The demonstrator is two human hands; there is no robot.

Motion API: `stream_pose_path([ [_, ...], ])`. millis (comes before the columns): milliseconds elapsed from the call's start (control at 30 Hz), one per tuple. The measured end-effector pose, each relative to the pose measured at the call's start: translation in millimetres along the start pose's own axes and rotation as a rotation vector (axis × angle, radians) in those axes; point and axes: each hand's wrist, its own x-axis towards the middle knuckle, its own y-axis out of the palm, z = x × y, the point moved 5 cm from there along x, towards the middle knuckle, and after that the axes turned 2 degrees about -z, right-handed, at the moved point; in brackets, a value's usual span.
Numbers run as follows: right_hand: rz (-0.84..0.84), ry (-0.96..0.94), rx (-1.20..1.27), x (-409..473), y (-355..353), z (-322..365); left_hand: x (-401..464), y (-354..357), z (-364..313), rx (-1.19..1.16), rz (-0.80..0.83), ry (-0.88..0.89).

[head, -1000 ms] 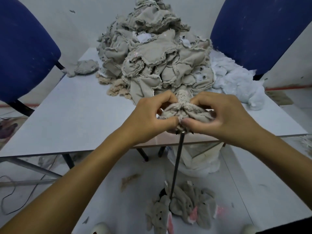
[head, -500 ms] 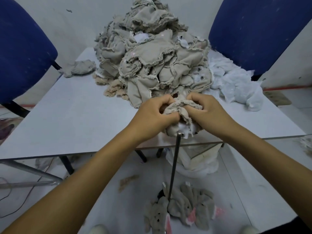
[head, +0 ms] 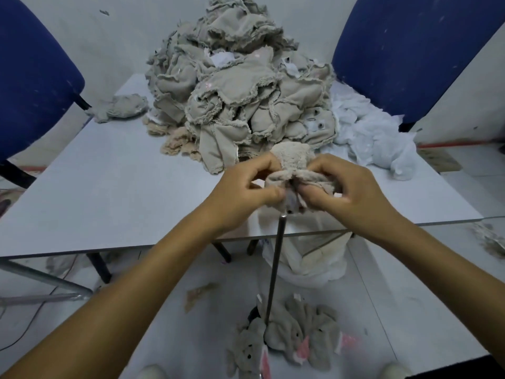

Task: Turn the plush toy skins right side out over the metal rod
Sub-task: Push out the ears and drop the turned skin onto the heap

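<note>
Hands are meeting at frame centre, the left hand (head: 247,191) and right hand (head: 348,191) both pinching the bunched plush skin (head: 293,170), its fuzzy tip showing above the fingers; the skin is sitting atop the metal rod (head: 276,265), which is running down to finished toys (head: 293,333) lying on the floor; a pile of unturned skins (head: 240,86) is covering the table (head: 109,187) at upper centre.
</note>
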Motion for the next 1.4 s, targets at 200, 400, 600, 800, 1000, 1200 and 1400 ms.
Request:
stream_pose_path([
  [200, -0.007, -0.363, -0.15, -31, 12, 28, -43, 2, -35, 0.593, -0.222, 0.629],
  [400, 0.107, -0.402, -0.332, -73, 51, 19, -87, 40, 3, 0.814, -0.105, 0.588],
  [600, 0.165, -0.191, -0.291, -111, 86, -4, -112, 58, 43, 0.843, -0.016, 0.318],
  [800, 0.352, -0.151, -0.154, -107, 80, -6, -110, 56, 48, 0.72, 0.117, 0.173],
  [1000, 0.611, -0.127, 0.008, -69, 25, 2, -83, 24, 3, 0.441, 0.224, 0.229],
  [1200, 0.618, 0.11, 0.307, -17, 2, 11, -36, -7, -15, 0.068, 0.052, 0.027],
  [1400, 0.261, 0.109, 0.178, 1, 3, 0, -8, -4, -8, 0.039, -0.05, -0.05],
])
